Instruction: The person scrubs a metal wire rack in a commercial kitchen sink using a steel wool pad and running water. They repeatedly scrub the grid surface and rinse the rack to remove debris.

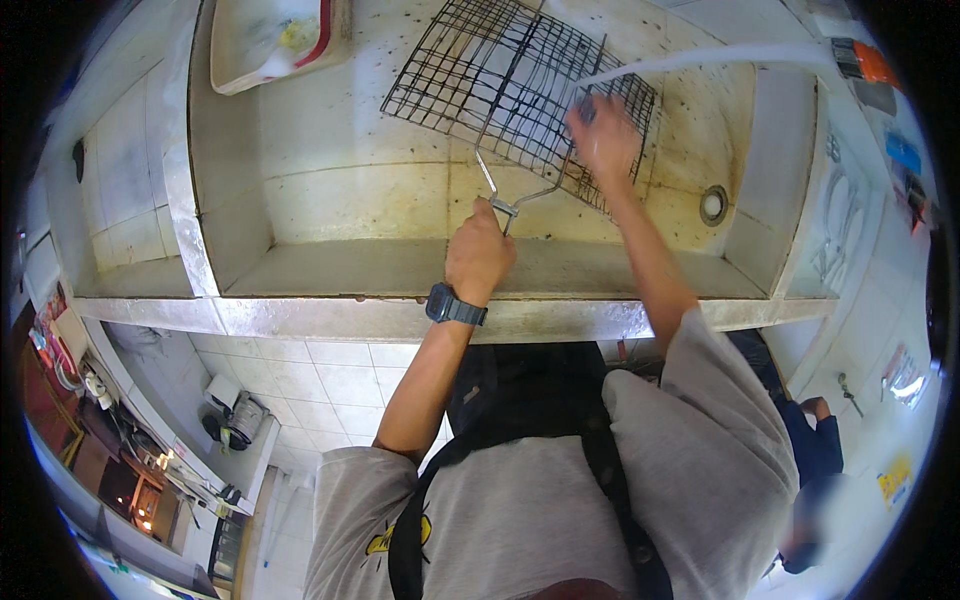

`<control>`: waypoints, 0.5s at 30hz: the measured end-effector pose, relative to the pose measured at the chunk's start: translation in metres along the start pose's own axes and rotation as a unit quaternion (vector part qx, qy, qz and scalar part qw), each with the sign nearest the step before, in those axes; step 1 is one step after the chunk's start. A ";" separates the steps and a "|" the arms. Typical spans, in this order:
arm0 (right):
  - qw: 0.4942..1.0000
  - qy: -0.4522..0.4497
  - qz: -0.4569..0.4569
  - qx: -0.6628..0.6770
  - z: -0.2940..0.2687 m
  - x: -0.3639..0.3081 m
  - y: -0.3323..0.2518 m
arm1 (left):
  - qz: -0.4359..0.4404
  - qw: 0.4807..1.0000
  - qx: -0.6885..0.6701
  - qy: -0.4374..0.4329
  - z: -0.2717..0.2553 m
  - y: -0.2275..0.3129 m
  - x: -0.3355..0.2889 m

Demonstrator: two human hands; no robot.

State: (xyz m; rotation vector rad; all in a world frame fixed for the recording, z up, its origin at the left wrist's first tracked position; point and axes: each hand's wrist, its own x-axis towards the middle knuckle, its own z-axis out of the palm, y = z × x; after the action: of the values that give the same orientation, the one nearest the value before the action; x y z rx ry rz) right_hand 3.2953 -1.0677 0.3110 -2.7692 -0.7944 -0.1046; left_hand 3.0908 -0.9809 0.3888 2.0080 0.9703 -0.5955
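Observation:
A black wire grill basket [520,75] lies slanted in the tiled sink, its metal handle pointing toward me. My left hand [480,250] is closed around the end of that handle, near the sink's front wall. On the right part of the mesh, my right hand [604,140] presses down with bent fingers, smeared by motion. Something small and dark shows at its fingertips, too blurred to name. A whitish hose or stream [720,57] reaches from the right side to just beyond that hand.
The sink's front rim [400,318] runs between my body and the basket. A round drain [713,205] sits at the right of the sink floor. At the far left stands a pale tub [228,60] with suds and something yellow. Another person [815,450] is at the right.

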 end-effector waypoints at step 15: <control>0.999 -0.031 0.021 -0.034 0.024 0.025 -0.001 | 0.006 1.000 0.019 0.014 0.000 0.002 -0.001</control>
State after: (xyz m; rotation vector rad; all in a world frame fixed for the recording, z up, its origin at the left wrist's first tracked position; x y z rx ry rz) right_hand 3.3160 -1.0481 0.2919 -2.8645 -0.7608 -0.0374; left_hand 3.0920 -0.9820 0.3911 2.0596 0.9685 -0.5853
